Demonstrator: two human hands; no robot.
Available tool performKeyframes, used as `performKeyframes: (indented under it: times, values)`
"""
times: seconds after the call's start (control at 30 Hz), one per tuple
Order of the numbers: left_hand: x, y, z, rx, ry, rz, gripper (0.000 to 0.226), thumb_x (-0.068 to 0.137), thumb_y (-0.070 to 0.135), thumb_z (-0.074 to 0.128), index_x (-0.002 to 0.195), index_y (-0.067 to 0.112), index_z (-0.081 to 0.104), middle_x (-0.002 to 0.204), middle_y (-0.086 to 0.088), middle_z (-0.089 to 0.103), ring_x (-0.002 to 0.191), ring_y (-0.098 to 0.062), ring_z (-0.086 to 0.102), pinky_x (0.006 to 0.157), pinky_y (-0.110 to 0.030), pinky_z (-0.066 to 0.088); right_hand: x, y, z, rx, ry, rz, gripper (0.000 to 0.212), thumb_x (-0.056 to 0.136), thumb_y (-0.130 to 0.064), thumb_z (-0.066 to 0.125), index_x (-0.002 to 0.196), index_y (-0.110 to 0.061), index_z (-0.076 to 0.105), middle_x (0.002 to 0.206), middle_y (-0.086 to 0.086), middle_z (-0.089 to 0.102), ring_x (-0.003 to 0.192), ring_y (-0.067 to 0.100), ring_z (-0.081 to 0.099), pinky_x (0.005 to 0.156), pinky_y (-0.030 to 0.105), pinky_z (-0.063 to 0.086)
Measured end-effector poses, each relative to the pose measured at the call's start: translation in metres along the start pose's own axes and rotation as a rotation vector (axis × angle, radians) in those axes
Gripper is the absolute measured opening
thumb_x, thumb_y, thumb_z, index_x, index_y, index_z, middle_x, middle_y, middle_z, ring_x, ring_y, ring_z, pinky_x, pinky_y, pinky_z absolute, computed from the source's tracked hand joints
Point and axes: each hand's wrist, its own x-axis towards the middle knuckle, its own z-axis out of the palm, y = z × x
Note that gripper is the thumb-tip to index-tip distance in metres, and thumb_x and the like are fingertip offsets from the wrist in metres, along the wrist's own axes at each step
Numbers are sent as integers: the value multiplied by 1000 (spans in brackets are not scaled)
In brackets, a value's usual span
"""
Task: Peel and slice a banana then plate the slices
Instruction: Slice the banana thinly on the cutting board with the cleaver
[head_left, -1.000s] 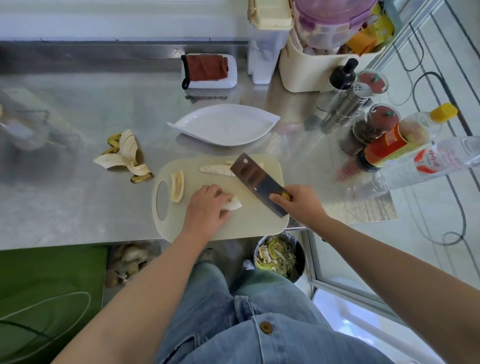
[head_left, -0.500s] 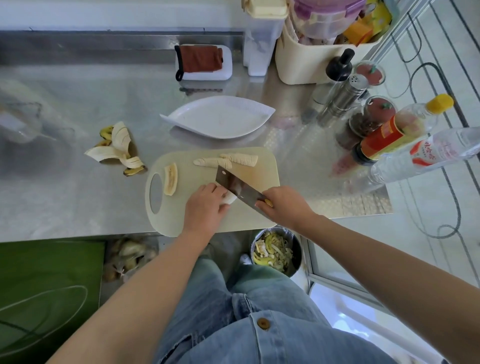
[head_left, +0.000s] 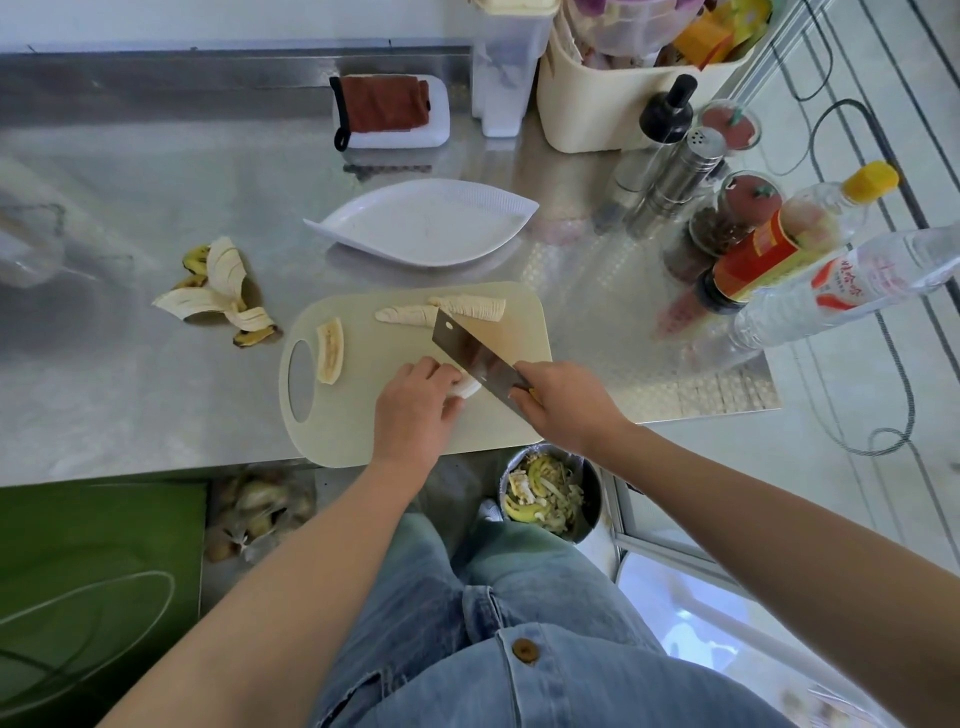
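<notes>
While the peel (head_left: 218, 291) lies on the desk (head_left: 130, 389) left of the board (head_left: 384, 343), the job stands at slicing: peeling looks done, and the plate (head_left: 426, 228) beyond the board holds no slices yet. The left hand (head_left: 415, 402) curls over a banana piece (head_left: 466, 387) at the near middle of the board. Its fingers are bent round the piece and pin it down, so only the pale right end shows past the fingertips. The right hand (head_left: 563, 402) is clamped on the handle of the knife (head_left: 470, 353). The broad blade slants away and leftward, its edge close along that exposed end; whether it touches the flesh cannot be told from this angle. More fruit waits on the board: a flat half (head_left: 331, 349) beside the handle hole, well left of the hand, and two lengths (head_left: 452, 310) touching each other at the far edge, just by the blade tip.

Next, I judge, comes a cut down through the exposed end, with the blade squared across the piece and the left fingertips tucked back, since they sit just beside the edge. Soft flesh will likely squash or slide under hard pressure, so a light hold suits. Plating waits until every piece is sliced.
</notes>
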Motion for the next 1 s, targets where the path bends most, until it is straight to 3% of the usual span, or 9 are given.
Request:
performKeyframes:
  times: [0.6,1.0]
  values:
    - [3,3,-2,17,-20,-52,20,75,19,78,93,17,70,90,0,63,78,-22,56,57,-27,39,4,-2,-2,-11,-16,5,17,95,-23,46,80,-15,44,72,1,49,65,22,47,56,30,35]
    - [2,5,-4,18,-35,-66,17,76,18,77,93,17,71,91,0,64,80,-22,55,58,-26,35,2,2,14,-55,-50,24,12,96,-23,42,91,-14,49,78,5,56,68,27,54,55,31,38]
